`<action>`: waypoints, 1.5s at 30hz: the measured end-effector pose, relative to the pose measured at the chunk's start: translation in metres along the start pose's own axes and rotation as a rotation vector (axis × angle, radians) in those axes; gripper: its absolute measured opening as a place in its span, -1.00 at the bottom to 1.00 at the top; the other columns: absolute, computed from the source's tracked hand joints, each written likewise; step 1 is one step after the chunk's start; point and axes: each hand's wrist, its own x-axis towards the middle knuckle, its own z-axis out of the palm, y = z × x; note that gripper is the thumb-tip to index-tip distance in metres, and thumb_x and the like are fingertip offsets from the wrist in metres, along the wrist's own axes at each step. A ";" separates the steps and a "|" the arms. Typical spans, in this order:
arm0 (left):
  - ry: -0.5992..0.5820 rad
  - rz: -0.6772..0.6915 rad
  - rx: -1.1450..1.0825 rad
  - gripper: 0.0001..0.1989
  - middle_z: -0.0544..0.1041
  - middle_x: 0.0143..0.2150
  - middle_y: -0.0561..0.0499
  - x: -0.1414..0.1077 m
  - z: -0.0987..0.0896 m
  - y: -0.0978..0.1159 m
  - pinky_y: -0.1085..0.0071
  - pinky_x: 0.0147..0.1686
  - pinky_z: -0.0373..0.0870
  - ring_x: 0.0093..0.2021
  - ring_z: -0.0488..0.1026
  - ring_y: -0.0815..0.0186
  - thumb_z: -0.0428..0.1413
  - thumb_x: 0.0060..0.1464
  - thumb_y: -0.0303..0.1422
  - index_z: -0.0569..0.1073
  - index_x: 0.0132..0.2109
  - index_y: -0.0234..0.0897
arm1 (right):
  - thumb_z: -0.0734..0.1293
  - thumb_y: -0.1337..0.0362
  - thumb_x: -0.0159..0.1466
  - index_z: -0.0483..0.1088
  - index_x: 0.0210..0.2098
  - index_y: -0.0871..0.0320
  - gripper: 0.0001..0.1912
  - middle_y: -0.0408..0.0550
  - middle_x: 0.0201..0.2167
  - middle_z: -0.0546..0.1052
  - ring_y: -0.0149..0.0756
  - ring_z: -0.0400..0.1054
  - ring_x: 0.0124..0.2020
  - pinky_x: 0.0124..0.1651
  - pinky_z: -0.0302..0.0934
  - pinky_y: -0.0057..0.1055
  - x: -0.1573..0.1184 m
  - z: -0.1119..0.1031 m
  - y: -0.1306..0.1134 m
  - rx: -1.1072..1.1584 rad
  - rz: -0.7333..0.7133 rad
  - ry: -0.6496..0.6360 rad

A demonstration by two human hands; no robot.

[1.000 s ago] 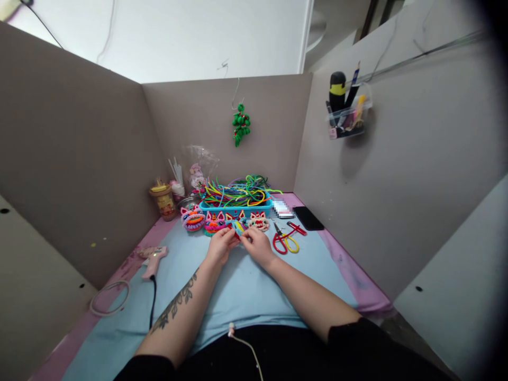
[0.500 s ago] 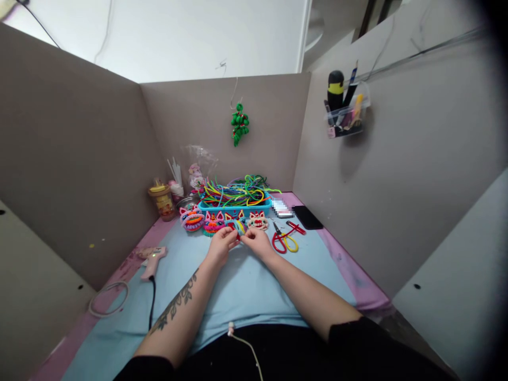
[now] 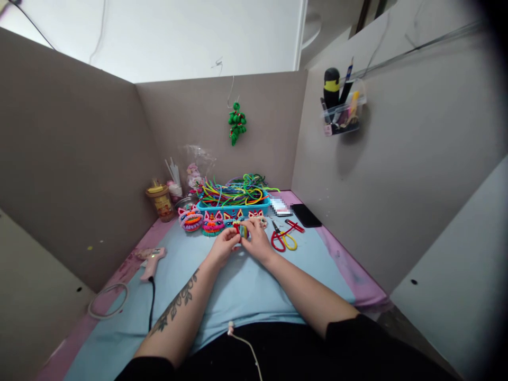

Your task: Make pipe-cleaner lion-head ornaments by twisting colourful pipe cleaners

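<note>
Between my hands is a small piece of fuzzy pipe cleaners (image 3: 243,232) in red, yellow and blue-green stripes, partly covered by fingers. My left hand (image 3: 223,244) pinches its left side, and my right hand (image 3: 257,242) has its fingers curled around the right side. Just behind them stands a row of pipe-cleaner animal heads: a purple and orange one (image 3: 190,219), a pink one (image 3: 213,224), a blue one (image 3: 233,216) and a cream one (image 3: 257,215), which my right hand partly hides.
A blue tray (image 3: 209,209) heaped with pipe cleaners (image 3: 234,191) is at the back. Scissors (image 3: 279,239) with red and yellow handles lie right, near a black phone (image 3: 306,215). A pink glue gun (image 3: 153,262) lies left; its cord runs toward me. Grey partitions (image 3: 222,127) enclose the table.
My right hand's fingers have risen and spread over the piece, now covering part of the cream head. More of the striped side shows. The view has shifted slightly.
</note>
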 end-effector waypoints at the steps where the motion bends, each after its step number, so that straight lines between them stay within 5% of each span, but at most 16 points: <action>1: 0.014 0.018 0.041 -0.64 0.47 -0.36 0.02 0.001 -0.001 -0.001 0.54 -0.51 0.30 -0.43 0.38 0.40 0.29 -0.26 -0.23 0.46 -0.26 -0.28 | 0.30 0.37 0.06 0.37 -0.11 0.06 -0.63 0.04 -0.07 0.27 -0.12 0.18 0.00 0.08 0.10 -0.18 0.001 -0.002 -0.001 -0.027 -0.017 -0.010; 9: 0.029 0.189 0.345 -0.73 0.56 -0.34 -0.05 0.009 -0.011 -0.005 0.43 -0.40 0.34 -0.39 0.43 0.29 0.21 -0.17 -0.31 0.57 -0.24 -0.29 | 0.38 0.26 0.03 0.43 -0.19 0.06 -0.69 0.03 -0.03 0.29 -0.07 0.12 0.07 0.14 0.00 -0.09 0.006 -0.004 0.010 -0.024 0.033 -0.089; 18: -0.123 0.205 0.309 -0.58 0.54 -0.29 -0.09 0.006 -0.012 0.002 0.38 -0.24 0.36 -0.30 0.47 0.27 0.29 -0.28 -0.40 0.49 -0.16 -0.33 | 0.41 0.29 -0.01 0.38 -0.46 0.13 -0.86 -0.02 -0.07 0.32 -0.16 0.18 0.05 0.14 -0.02 -0.17 0.009 -0.003 0.020 0.179 0.137 -0.157; 25: -0.005 0.237 0.261 -0.66 0.49 -0.37 0.00 0.004 -0.007 0.004 0.43 -0.31 0.34 -0.35 0.44 0.33 0.27 -0.27 -0.45 0.43 -0.24 -0.30 | 0.41 0.25 -0.02 0.39 -0.49 0.15 -0.87 0.00 -0.06 0.35 -0.19 0.25 0.02 0.08 0.07 -0.24 0.009 0.001 0.024 0.321 0.227 -0.189; 32: 0.036 0.242 0.291 -0.64 0.48 -0.41 0.01 0.009 -0.011 0.000 0.43 -0.33 0.32 -0.37 0.43 0.32 0.29 -0.30 -0.42 0.42 -0.26 -0.30 | 0.35 0.32 -0.05 0.34 -0.57 0.15 -0.92 -0.02 -0.08 0.36 -0.20 0.28 -0.02 -0.05 0.17 -0.31 0.009 0.007 0.024 0.390 0.321 -0.145; 42: -0.024 0.291 0.459 -0.80 0.47 -0.46 0.06 0.006 -0.008 -0.003 0.50 -0.44 0.22 -0.44 0.37 0.36 0.25 -0.24 -0.35 0.45 -0.37 -0.25 | 0.29 0.40 -0.07 0.33 -0.54 0.14 -0.93 -0.04 -0.19 0.36 -0.19 0.26 -0.06 0.05 0.11 -0.22 0.006 0.012 0.020 0.253 0.279 0.019; 45: -0.014 0.314 0.494 -0.82 0.48 -0.45 0.06 0.005 -0.007 -0.001 0.50 -0.43 0.22 -0.42 0.36 0.35 0.24 -0.23 -0.35 0.46 -0.38 -0.24 | 0.29 0.37 -0.06 0.36 -0.52 0.13 -0.94 -0.03 -0.19 0.37 -0.19 0.28 -0.08 -0.12 0.22 -0.29 0.006 0.012 0.018 0.298 0.287 -0.001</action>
